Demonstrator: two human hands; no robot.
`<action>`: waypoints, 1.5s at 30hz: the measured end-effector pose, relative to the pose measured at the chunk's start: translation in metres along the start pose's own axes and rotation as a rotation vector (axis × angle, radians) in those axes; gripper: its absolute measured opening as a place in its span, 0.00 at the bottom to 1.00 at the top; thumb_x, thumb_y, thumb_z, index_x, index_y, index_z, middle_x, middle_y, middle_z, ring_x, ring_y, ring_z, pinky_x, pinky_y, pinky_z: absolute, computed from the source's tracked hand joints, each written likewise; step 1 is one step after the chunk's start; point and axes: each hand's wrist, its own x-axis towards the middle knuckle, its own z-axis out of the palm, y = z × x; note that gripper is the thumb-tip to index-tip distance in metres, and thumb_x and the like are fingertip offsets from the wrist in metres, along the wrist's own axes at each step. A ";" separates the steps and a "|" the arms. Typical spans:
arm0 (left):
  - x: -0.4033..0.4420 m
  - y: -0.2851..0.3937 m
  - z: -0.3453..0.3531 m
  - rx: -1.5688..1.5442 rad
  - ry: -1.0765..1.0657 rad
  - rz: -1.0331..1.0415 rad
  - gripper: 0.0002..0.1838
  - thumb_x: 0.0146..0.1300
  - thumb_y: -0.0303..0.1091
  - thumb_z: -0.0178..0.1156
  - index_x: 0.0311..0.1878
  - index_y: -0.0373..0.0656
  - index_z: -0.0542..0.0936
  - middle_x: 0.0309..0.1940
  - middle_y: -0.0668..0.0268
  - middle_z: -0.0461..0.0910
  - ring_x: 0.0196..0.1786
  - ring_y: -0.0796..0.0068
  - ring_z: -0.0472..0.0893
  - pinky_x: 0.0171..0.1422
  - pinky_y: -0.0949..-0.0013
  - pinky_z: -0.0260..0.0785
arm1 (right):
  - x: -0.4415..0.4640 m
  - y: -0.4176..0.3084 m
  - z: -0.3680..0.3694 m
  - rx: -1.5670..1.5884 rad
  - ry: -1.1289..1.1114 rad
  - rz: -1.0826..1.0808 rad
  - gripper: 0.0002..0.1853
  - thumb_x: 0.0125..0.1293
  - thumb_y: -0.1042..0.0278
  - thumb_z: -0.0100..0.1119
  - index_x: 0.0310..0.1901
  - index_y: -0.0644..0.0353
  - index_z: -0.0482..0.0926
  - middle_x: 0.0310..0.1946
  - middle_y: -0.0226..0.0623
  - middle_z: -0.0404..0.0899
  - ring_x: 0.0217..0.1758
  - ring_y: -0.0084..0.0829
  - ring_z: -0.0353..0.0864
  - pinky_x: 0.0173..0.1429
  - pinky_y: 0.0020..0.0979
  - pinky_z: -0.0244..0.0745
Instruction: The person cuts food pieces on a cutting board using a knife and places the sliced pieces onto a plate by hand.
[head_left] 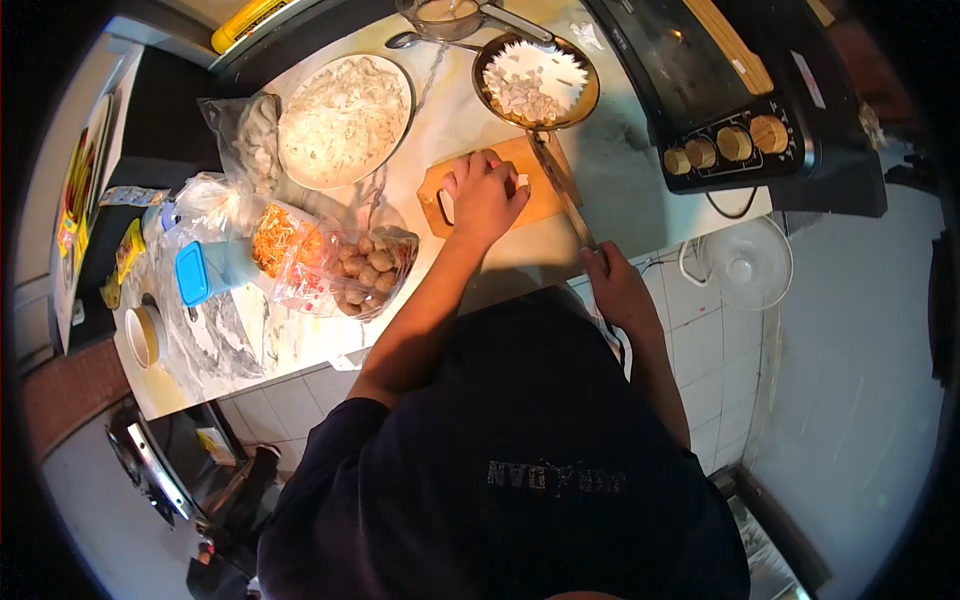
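My right hand (610, 283) is closed round the handle of a long knife (563, 195), whose blade lies over the right part of a wooden cutting board (545, 205). On the board, my left hand (487, 195) is bent with its fingers curled down over a small pale piece, mostly hidden under them. Just beyond the board, a round pan or bowl (597, 95) holds small chopped pale pieces on a white surface. Left of the board stands a large plate (345, 125) heaped with pale shredded food.
Plastic bags hold round brown balls (368, 272) and orange shreds (283, 242). A blue-lidded container (192, 273) stands beside them. A black oven (735, 140) is at the right, a glass bowl with a spoon (440, 18) at the back, and a clear pitcher (748, 262) below the counter's edge.
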 end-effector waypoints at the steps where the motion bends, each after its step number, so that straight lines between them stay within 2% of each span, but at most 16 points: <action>1: 0.000 0.000 0.003 0.023 0.019 -0.018 0.12 0.52 0.45 0.70 0.38 0.53 0.85 0.47 0.69 0.76 0.56 0.60 0.68 0.56 0.53 0.55 | 0.005 0.002 -0.002 0.007 -0.010 -0.014 0.24 0.76 0.45 0.45 0.49 0.64 0.74 0.37 0.57 0.82 0.46 0.60 0.80 0.47 0.49 0.74; 8: -0.012 -0.005 0.007 -0.020 0.085 0.023 0.11 0.54 0.43 0.69 0.40 0.54 0.88 0.46 0.71 0.77 0.56 0.61 0.68 0.56 0.53 0.55 | 0.034 0.032 0.005 -0.054 -0.060 -0.191 0.21 0.78 0.48 0.40 0.47 0.59 0.73 0.34 0.57 0.81 0.42 0.63 0.79 0.44 0.56 0.72; 11: -0.016 -0.001 0.005 -0.037 0.117 -0.011 0.10 0.53 0.38 0.69 0.40 0.52 0.88 0.46 0.70 0.76 0.56 0.61 0.68 0.58 0.54 0.55 | 0.040 0.034 0.009 -0.082 -0.031 -0.273 0.20 0.78 0.48 0.39 0.45 0.58 0.72 0.34 0.57 0.81 0.41 0.64 0.79 0.43 0.58 0.72; 13: -0.017 0.000 0.005 -0.016 0.126 -0.026 0.09 0.53 0.37 0.69 0.39 0.53 0.88 0.45 0.71 0.77 0.56 0.61 0.68 0.59 0.53 0.55 | 0.043 0.035 0.011 -0.138 -0.060 -0.202 0.21 0.78 0.47 0.40 0.45 0.58 0.72 0.34 0.58 0.81 0.41 0.64 0.79 0.43 0.58 0.72; 17: -0.019 0.000 0.005 -0.017 0.142 -0.014 0.08 0.52 0.36 0.69 0.37 0.52 0.89 0.44 0.72 0.77 0.55 0.61 0.69 0.58 0.54 0.55 | 0.046 0.039 0.014 -0.127 -0.045 -0.235 0.21 0.77 0.46 0.39 0.45 0.57 0.72 0.34 0.58 0.81 0.42 0.64 0.79 0.43 0.59 0.71; 20: -0.020 0.000 0.009 0.010 0.132 -0.017 0.07 0.55 0.40 0.70 0.37 0.55 0.89 0.44 0.73 0.78 0.54 0.61 0.68 0.58 0.53 0.53 | 0.045 0.038 0.013 -0.129 -0.079 -0.231 0.21 0.77 0.46 0.39 0.45 0.57 0.72 0.34 0.58 0.81 0.41 0.64 0.79 0.44 0.59 0.72; 22: -0.020 0.001 0.010 -0.007 0.178 -0.032 0.06 0.52 0.36 0.70 0.34 0.53 0.89 0.42 0.72 0.78 0.55 0.61 0.68 0.58 0.54 0.54 | 0.045 0.038 0.016 -0.163 -0.058 -0.235 0.21 0.77 0.46 0.40 0.45 0.57 0.73 0.33 0.58 0.81 0.41 0.64 0.79 0.44 0.59 0.72; 45: -0.021 -0.001 0.010 -0.010 0.182 -0.029 0.05 0.52 0.38 0.71 0.34 0.56 0.90 0.43 0.74 0.78 0.53 0.62 0.68 0.57 0.54 0.52 | 0.034 0.028 0.023 -0.295 0.040 -0.222 0.19 0.77 0.48 0.42 0.44 0.58 0.72 0.30 0.59 0.81 0.38 0.63 0.81 0.42 0.59 0.75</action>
